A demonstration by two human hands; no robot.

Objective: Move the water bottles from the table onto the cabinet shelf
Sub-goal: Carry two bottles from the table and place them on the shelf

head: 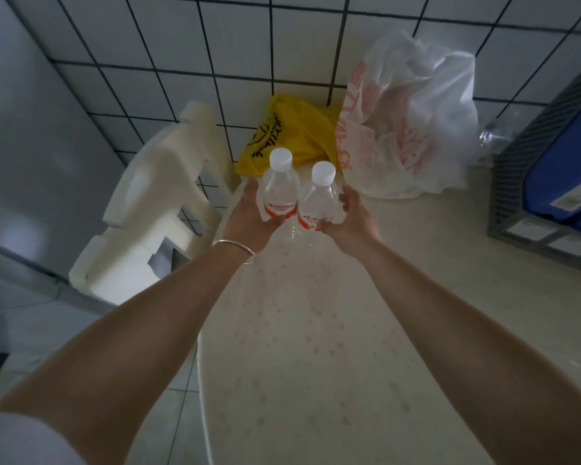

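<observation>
Two clear water bottles with white caps and red-and-white labels stand side by side at the far end of the pale table (316,330). My left hand (249,216) grips the left bottle (280,189) around its label. My right hand (351,216) grips the right bottle (319,199) the same way. Both arms reach straight forward over the table. A silver bangle (235,251) sits on my left wrist. No cabinet shelf is in view.
Behind the bottles lie a yellow plastic bag (296,129) and a white plastic bag with red print (406,129) against the tiled wall. White foam packing (155,209) stands left of the table. A grey crate with a blue box (557,169) sits at the right.
</observation>
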